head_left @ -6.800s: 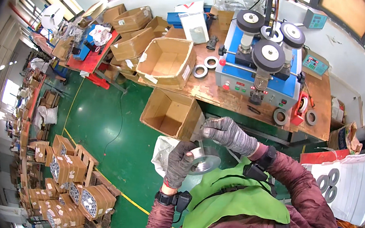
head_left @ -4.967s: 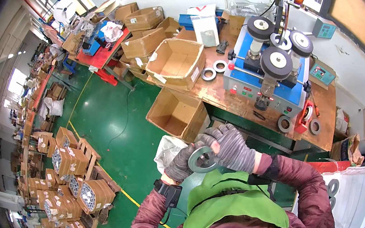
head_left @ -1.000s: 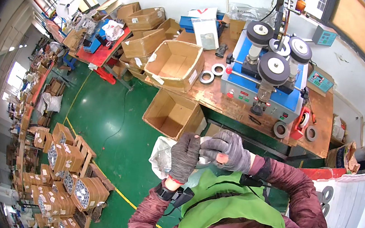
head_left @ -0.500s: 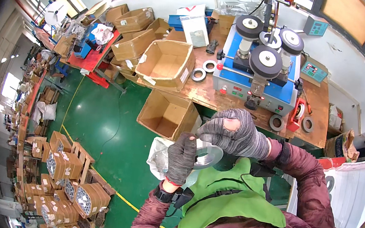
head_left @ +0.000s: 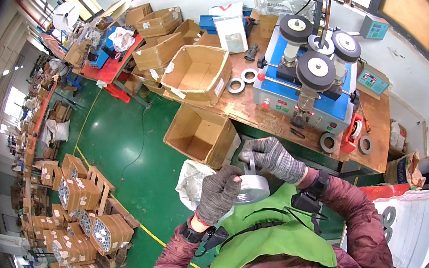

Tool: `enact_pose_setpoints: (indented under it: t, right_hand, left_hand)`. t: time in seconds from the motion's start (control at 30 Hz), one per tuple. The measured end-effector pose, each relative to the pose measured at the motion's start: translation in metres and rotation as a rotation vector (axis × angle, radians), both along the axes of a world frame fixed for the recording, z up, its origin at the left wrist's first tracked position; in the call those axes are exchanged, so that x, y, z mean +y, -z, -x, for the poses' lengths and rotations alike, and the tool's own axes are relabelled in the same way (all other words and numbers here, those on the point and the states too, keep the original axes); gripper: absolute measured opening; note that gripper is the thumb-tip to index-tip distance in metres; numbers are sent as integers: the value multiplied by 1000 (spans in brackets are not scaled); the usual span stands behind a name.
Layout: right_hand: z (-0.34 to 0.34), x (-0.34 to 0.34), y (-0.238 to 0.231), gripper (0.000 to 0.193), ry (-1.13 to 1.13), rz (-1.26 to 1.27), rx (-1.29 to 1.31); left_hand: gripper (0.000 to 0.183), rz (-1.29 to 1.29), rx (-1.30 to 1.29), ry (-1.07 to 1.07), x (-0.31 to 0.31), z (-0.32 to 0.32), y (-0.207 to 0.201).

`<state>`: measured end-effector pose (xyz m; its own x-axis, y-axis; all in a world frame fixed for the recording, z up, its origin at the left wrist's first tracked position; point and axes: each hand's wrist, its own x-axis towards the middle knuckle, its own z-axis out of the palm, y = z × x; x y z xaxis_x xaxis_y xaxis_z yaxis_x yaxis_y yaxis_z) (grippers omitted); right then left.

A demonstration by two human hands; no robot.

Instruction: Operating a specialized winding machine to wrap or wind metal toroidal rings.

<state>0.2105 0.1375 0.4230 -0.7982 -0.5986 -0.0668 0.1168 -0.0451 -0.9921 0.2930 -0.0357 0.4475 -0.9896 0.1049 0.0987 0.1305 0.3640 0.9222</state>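
Right, L hand (head_left: 218,192), gray-gloved, was at lower ctr of frame, fingers curled tight round the L edge of a silvery roll (head_left: 254,190); that roll sat tilted just R of it, above the green apron (head_left: 264,252). And up went a thin pale strip (head_left: 250,165), roll to R hand (head_left: 274,158), w/ those fingers bunched narrow, pinching its top end!

Just L of the hands, a white plastic bag (head_left: 188,184); above it, mid-frame, an open carton (head_left: 225,147), w/ another carton (head_left: 193,93) above that, at the bench edge. Upper R, the wooden bench (head_left: 267,120) carried a blue machine (head_left: 303,108) w/ black-rimmed wheels on top; two gray rings (head_left: 236,86) lay L of it, black pliers (head_left: 297,133) in front, a red dispenser (head_left: 352,135) R of those. Far R, more gray rings (head_left: 388,215) stood out vs. a white sheet (head_left: 417,228). Lower L, taped cartons (head_left: 78,195) were stacked on the green floor side.
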Motion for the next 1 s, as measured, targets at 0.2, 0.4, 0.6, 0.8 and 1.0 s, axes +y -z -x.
enact_pose_setpoints:
  t: [0.2, 0.4, 0.6, 0.8, 1.0]
  right_hand:
    - [-18, -2, 32, 20, -35, -7, -70]
    - [-23, -5, 59, 23, -24, 8, -210]
    - [-7, 44, 161, 44, 30, 129, -840]
    - [-12, 61, 89, 46, 124, -508, -635]
    - [-34, 19, 2, 43, -148, -381, 422]
  left_hand:
    - [39, -30, 95, 22, 4, 4, 7]
    - [41, -122, -97, 76, -4, 4, 21]
    - [42, -226, -203, -51, -3, 3, 21]
    - [42, -46, -244, -227, -18, 12, 35]
    - [48, -20, -229, -162, -18, 16, 38]
